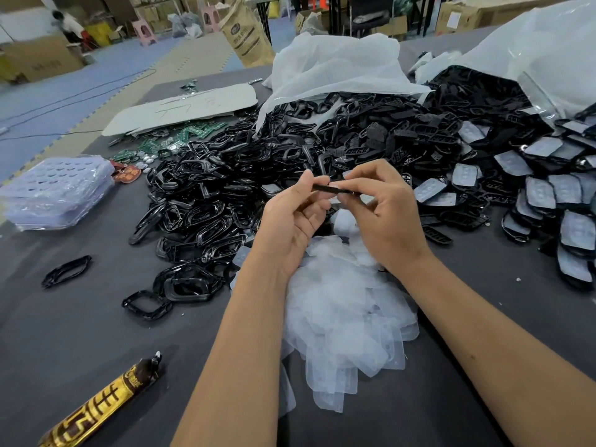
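Nearest, on the dark grey surface point(96, 333), lies a loose pile of translucent white plastic pads point(348, 311), with both forearms passing over it. Just above that pile the left hand point(290, 217) and right hand point(387, 221) meet, holding a thin flat black plastic piece point(325, 188) edge-on between them, clear of the surface. The left fingers point(306, 181) pinch one end against the thumb and the right fingers point(361, 175) pinch the other. The work looks like seating or peeling a pale layer on the piece, so grip only the ends, leave its face free, and work along the edge without bending it. Beyond lies a heap of glossy black oval frames point(206, 204), and farther off a white plastic bag point(329, 66).
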A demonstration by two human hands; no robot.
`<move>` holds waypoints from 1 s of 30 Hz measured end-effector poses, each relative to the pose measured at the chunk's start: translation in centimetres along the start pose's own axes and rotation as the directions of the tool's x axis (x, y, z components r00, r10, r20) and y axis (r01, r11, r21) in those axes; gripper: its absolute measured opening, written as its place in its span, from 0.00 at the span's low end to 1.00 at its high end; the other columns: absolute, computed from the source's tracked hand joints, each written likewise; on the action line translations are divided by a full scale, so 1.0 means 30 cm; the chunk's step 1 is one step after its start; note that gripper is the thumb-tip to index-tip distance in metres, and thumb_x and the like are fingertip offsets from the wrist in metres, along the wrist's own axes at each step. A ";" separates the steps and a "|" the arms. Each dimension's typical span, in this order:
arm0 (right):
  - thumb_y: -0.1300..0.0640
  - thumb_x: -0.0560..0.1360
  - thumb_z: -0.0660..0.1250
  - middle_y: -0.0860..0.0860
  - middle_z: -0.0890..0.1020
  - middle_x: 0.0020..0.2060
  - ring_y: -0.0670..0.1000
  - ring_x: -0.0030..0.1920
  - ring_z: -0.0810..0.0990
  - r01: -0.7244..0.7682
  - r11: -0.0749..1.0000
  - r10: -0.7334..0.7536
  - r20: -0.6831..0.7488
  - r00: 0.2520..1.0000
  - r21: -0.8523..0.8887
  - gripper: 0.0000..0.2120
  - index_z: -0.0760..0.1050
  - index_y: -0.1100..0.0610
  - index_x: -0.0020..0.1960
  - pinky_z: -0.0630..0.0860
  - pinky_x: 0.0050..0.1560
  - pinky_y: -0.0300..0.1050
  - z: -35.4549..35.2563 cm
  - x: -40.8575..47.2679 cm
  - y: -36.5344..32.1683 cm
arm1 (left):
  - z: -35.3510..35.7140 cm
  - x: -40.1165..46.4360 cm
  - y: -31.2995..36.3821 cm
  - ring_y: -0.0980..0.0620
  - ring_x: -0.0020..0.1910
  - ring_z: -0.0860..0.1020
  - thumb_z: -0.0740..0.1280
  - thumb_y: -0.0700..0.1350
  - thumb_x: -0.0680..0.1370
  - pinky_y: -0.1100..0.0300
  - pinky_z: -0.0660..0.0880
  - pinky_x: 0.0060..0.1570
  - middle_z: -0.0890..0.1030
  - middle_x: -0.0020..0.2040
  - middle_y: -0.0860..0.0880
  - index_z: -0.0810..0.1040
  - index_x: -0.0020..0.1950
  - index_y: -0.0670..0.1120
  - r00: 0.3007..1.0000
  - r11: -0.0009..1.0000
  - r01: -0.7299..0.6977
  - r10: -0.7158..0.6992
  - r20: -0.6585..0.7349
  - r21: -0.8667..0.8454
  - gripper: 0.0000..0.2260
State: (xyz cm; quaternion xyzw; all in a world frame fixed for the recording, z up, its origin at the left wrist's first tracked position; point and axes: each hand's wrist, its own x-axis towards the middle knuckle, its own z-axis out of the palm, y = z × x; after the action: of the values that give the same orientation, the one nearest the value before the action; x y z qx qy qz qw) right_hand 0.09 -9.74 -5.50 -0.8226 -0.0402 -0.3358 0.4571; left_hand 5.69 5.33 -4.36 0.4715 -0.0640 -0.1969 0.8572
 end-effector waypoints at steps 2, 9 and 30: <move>0.65 0.78 0.73 0.55 0.79 0.52 0.52 0.52 0.81 -0.136 0.981 0.135 0.022 0.991 0.134 0.08 0.86 0.58 0.55 0.81 0.45 0.51 -0.011 0.007 -0.001 | 0.002 0.000 -0.012 0.55 0.38 0.81 0.69 0.38 0.80 0.68 0.80 0.42 0.85 0.44 0.43 0.84 0.54 0.38 0.999 0.995 -0.034 0.035 -0.006 0.091 0.06; 0.61 0.80 0.72 0.54 0.82 0.36 0.47 0.34 0.75 -0.439 0.768 0.362 0.251 0.898 0.466 0.06 0.88 0.55 0.52 0.71 0.34 0.41 -0.048 0.015 0.025 | 0.021 -0.015 -0.029 0.55 0.41 0.83 0.69 0.34 0.80 0.65 0.80 0.44 0.86 0.42 0.48 0.84 0.52 0.42 0.990 0.950 -0.139 0.145 0.002 0.278 0.05; 0.68 0.75 0.75 0.51 0.86 0.37 0.49 0.39 0.82 -0.430 0.747 0.380 0.204 0.902 0.507 0.13 0.84 0.56 0.57 0.77 0.39 0.36 -0.044 0.016 0.024 | 0.014 -0.006 -0.036 0.53 0.44 0.84 0.66 0.38 0.83 0.62 0.81 0.44 0.87 0.44 0.48 0.82 0.54 0.42 0.988 0.932 -0.148 0.155 0.006 0.331 0.05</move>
State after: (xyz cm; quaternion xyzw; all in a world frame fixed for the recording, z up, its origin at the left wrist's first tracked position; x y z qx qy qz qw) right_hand 0.04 -11.30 -5.26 -0.6628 0.0263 -0.1669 0.7295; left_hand 5.09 4.56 -5.02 0.6042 -0.1237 -0.1120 0.7792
